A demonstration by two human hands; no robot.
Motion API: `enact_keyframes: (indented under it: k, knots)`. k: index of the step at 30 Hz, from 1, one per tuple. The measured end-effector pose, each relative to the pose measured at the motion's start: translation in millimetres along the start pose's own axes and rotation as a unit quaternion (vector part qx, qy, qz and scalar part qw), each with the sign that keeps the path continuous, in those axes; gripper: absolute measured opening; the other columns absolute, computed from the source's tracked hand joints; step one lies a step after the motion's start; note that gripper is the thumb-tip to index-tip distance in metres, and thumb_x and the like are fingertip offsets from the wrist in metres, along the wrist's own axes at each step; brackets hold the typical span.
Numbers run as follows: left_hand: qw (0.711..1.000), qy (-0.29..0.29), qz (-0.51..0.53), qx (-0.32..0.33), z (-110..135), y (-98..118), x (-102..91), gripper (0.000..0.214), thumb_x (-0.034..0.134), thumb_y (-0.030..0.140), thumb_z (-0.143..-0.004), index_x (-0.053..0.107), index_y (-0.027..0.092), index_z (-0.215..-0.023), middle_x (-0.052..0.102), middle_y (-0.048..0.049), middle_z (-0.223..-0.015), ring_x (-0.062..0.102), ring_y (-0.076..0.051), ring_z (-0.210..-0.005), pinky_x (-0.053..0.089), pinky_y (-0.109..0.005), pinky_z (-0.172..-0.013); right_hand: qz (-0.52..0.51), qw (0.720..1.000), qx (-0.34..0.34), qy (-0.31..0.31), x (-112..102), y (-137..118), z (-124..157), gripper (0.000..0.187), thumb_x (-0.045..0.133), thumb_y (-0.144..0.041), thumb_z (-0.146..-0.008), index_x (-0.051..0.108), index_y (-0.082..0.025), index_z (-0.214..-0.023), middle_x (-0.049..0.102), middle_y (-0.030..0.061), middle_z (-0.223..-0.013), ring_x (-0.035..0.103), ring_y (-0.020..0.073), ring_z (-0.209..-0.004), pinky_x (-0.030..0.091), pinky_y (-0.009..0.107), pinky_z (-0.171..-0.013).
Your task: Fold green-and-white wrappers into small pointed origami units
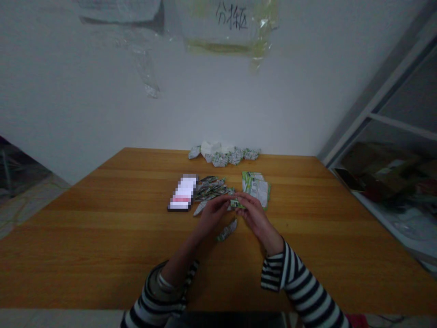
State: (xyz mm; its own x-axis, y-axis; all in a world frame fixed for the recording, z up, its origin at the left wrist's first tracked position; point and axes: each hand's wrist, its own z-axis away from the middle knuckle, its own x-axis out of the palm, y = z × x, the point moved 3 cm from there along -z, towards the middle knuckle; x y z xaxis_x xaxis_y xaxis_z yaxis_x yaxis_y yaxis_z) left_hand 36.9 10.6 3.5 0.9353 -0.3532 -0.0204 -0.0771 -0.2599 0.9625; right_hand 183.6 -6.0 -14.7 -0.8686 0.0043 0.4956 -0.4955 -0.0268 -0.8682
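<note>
Both my hands meet over the middle of the table, fingers closed on a small green-and-white printed slip [235, 203]. My left hand [215, 209] pinches its left end, and my right hand [254, 214] has the right end; fingers cover part of it. Behind my left hand lies a loose pile of folded printed slips [211, 187]. A flat stack of green-and-white printed sheets [257, 187] is just beyond my right hand. One folded slip [227, 230] rests alone on the table, below and between my hands.
A phone [183, 193] with a lit, blurred screen lies left of the pile. Bunches of folded slips [220, 158] line the wooden table's [102, 218] far edge by the wall. A taped sign [232, 23] hangs above. Shelving with boxes [382, 164] stands at the right.
</note>
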Motion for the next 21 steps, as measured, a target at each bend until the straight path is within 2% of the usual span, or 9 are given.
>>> enact_keyframes:
  k: [2,6,8,11,14,17,21]
  knots:
    - [1.000,0.003,-0.016,0.001,0.1,0.8,-1.3,0.028,0.065,0.028,-0.080,0.072,0.017,-0.104,0.071,-0.0098,-0.114,0.065,-0.025,-0.107,0.048,-0.037,-0.097,0.007,0.999,-0.006,-0.037,0.8,-6.1,0.7,0.026,0.071,-0.038,-0.077,0.073,-0.021,-0.096,0.073,0.0037,-0.096,0.067,0.0123,-0.069,0.053,0.022,-0.064]
    - [0.995,0.094,-0.038,-0.021,-1.0,-2.0,-10.5,0.018,0.070,0.026,-0.074,0.077,0.018,-0.088,0.077,-0.0077,-0.093,0.071,-0.023,-0.088,0.053,-0.034,-0.084,0.118,0.986,-0.043,-0.112,1.8,-14.0,0.3,0.042,0.079,-0.032,-0.069,0.071,-0.024,-0.109,0.075,0.0035,-0.094,0.069,0.0176,-0.084,0.053,0.029,-0.079]
    - [0.993,0.108,-0.029,-0.033,-1.5,-2.8,-11.2,0.013,0.072,0.027,-0.072,0.077,0.018,-0.081,0.077,-0.0063,-0.086,0.071,-0.022,-0.083,0.054,-0.032,-0.080,0.173,0.977,-0.084,-0.087,0.0,-14.1,-1.7,0.034,0.081,-0.029,-0.066,0.074,-0.024,-0.099,0.076,0.0030,-0.093,0.069,0.0183,-0.084,0.053,0.030,-0.078]
    - [0.992,0.112,-0.002,-0.059,-0.8,-1.6,-7.0,0.013,0.074,0.029,-0.070,0.077,0.018,-0.077,0.077,-0.0057,-0.080,0.071,-0.021,-0.076,0.054,-0.030,-0.075,0.203,0.970,-0.137,0.000,-3.0,-9.0,-4.0,0.016,0.079,-0.031,-0.067,0.075,-0.020,-0.077,0.075,0.0025,-0.076,0.067,0.0167,-0.069,0.053,0.028,-0.067]
    - [0.986,0.142,0.025,-0.085,1.9,0.7,-1.8,0.016,0.076,0.032,-0.069,0.076,0.016,-0.072,0.076,-0.0058,-0.076,0.070,-0.020,-0.072,0.054,-0.029,-0.072,0.185,0.970,-0.146,0.054,-2.7,0.4,-4.4,0.020,0.079,-0.035,-0.068,0.068,-0.018,-0.063,0.070,0.0004,-0.062,0.063,0.0146,-0.057,0.052,0.026,-0.059]
    - [0.977,0.176,0.067,-0.101,4.2,-1.0,1.8,0.022,0.079,0.035,-0.066,0.073,0.014,-0.072,0.076,-0.0055,-0.075,0.070,-0.020,-0.072,0.054,-0.030,-0.072,0.116,0.983,-0.127,0.069,0.0,8.1,-3.6,0.023,0.080,-0.035,-0.068,0.065,-0.018,-0.062,0.069,-0.0004,-0.062,0.065,0.0144,-0.059,0.054,0.028,-0.063]
    - [0.962,0.192,0.158,-0.110,4.8,-11.6,4.1,0.036,0.083,0.035,-0.059,0.066,0.014,-0.082,0.075,-0.0051,-0.077,0.070,-0.019,-0.069,0.055,-0.031,-0.071,0.026,0.993,-0.073,0.091,4.7,10.7,-1.2,0.027,0.085,-0.031,-0.059,0.065,-0.019,-0.074,0.073,-0.0003,-0.068,0.068,0.0162,-0.061,0.057,0.032,-0.067]
